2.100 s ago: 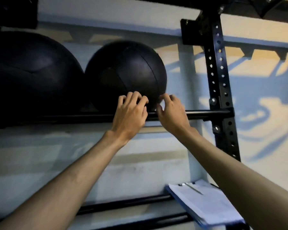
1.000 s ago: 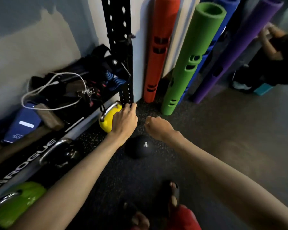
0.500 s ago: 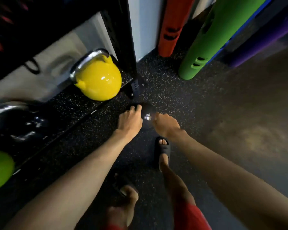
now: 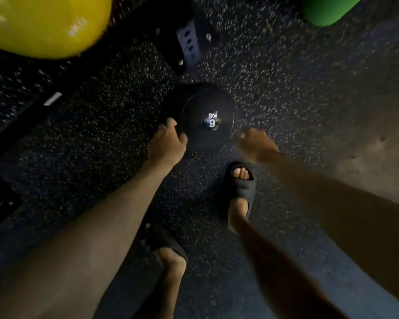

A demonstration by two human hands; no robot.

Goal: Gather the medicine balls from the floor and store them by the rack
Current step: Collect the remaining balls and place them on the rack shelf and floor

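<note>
Fingers (image 4: 169,124) of the left hand (image 4: 167,143) are laid loosely, nothing gripped, against the round black rubber medicine ball (image 4: 207,107); the right hand (image 4: 256,143), its curl blurred, is set just opposite, presumably for a two-sided lift

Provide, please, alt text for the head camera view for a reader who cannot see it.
Seen from above, a person reaches for a black 6 kg medicine ball on a speckled floor, left hand touching its side, right hand just beside it. A yellow kettlebell sits upper left.

medicine ball (image 4: 200,107): black, white "6 KG" mark | kettlebell (image 4: 42,24): yellow | floor (image 4: 101,116): black, white-speckled | sandal (image 4: 242,189): black | roller (image 4: 323,9): green
</note>
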